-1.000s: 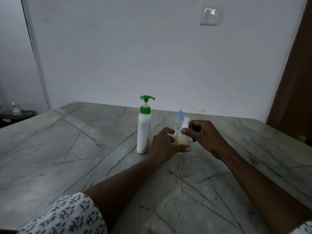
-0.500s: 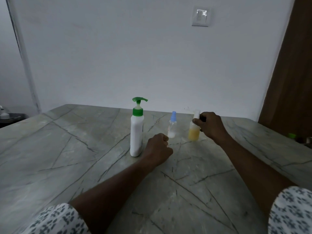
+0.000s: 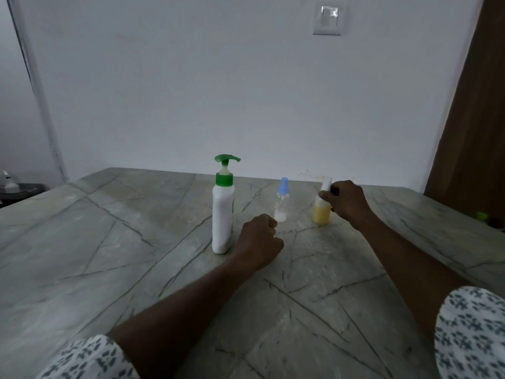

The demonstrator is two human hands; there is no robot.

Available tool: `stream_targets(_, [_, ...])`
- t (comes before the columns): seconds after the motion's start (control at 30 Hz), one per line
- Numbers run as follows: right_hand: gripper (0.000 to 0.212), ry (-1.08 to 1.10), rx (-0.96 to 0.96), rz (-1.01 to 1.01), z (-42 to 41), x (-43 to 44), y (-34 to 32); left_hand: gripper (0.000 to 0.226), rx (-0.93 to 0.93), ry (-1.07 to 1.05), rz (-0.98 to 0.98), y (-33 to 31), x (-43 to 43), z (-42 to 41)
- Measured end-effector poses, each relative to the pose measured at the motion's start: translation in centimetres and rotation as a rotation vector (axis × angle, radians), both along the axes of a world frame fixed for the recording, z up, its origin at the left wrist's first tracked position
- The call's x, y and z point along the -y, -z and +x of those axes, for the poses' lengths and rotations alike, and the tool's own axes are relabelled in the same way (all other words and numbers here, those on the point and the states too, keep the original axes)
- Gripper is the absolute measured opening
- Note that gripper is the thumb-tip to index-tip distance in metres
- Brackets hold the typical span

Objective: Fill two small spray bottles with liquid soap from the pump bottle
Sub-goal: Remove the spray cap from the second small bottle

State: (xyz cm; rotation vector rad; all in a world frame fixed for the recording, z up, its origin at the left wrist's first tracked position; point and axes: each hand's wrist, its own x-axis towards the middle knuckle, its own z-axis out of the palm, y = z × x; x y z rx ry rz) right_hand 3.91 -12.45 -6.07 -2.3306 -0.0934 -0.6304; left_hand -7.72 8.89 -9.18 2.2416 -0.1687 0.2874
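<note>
A white pump bottle (image 3: pixel 222 214) with a green top stands up straight in the middle of the frame, on a grey-green stone table (image 3: pixel 109 255). Just to the right of it stands a small clear spray bottle (image 3: pixel 281 205) with a blue top. It has a little white stuff at the bottom. A bit more to the right stands a yellow spray bottle (image 3: pixel 320 213) with a white top. It is about half full of yellow liquid.

The right hand (image 3: pixel 347 203) holds the yellow spray bottle near its top, with the fingers curled round the white cap. The bottle's bottom is on the table.

The left hand (image 3: pixel 259 239) sits on the table in front of the two small bottles, right next to the pump bottle. It is curled into a fist and holds nothing.

A white sleeve (image 3: pixel 472 332) with dark spots shows at the lower right. A light switch (image 3: pixel 328 19) is on the wall at the upper right, and a brown door (image 3: pixel 475 105) fills the right edge.
</note>
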Motion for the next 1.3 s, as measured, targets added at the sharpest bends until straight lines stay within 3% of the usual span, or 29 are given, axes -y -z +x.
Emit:
stream_targets(0.17, [0.049, 0.033, -0.019, 0.085, -0.7, 0.1, 0.3, 0.041, 0.020, -0.003, 0.028, 0.0, 0.1, -0.1])
stream_targets(0.23, [0.043, 0.158, 0.231, 0.041, -1.8, -0.5, -0.3, 0.040, 0.020, -0.006, 0.028, 0.0, 0.1, -0.1])
stream_targets(0.3, [0.022, 0.112, 0.456, 0.043, -3.4, -2.2, -1.0, 0.039, 0.018, -0.006, 0.029, -0.1, 0.1, 0.0])
stream_targets(0.37, [0.015, -0.057, 0.360, 0.013, -3.7, -4.3, -1.3, 0.038, 0.019, -0.013, 0.033, -0.1, 0.1, 0.0])
stream_targets(0.43, [0.032, -0.147, 0.099, -0.041, -2.9, -6.2, -0.6, 0.037, 0.028, -0.023, 0.039, -0.1, 0.1, 0.0])
stream_targets(0.5, [0.053, -0.159, -0.042, -0.059, -1.6, -7.4, 0.5, 0.037, 0.036, -0.025, 0.036, -0.1, 0.0, 0.0])
stream_targets(0.6, [0.056, -0.149, -0.052, -0.060, -0.6, -8.3, 1.5, 0.036, 0.041, -0.021, 0.032, 0.0, -0.1, 0.0])
stream_targets(0.73, [0.032, -0.186, -0.029, -0.032, 0.1, -8.9, 2.3, 0.036, 0.047, -0.022, 0.036, 0.1, -0.2, 0.4])
stream_targets(0.9, [0.036, -0.279, -0.050, 0.133, -1.7, -8.6, 0.5, 0.039, 0.095, -0.072, -0.040, 0.1, -0.1, 0.4])
stream_targets(1.13, [0.021, -0.448, -0.105, 0.119, -8.8, -6.3, -0.2, 0.063, 0.113, -0.070, -0.139, -0.1, 0.2, 0.0])
stream_targets(1.3, [0.015, -0.462, -0.085, 0.145, -9.6, -6.0, 1.5, 0.043, 0.149, -0.064, -0.084, -0.2, 0.5, -0.4])
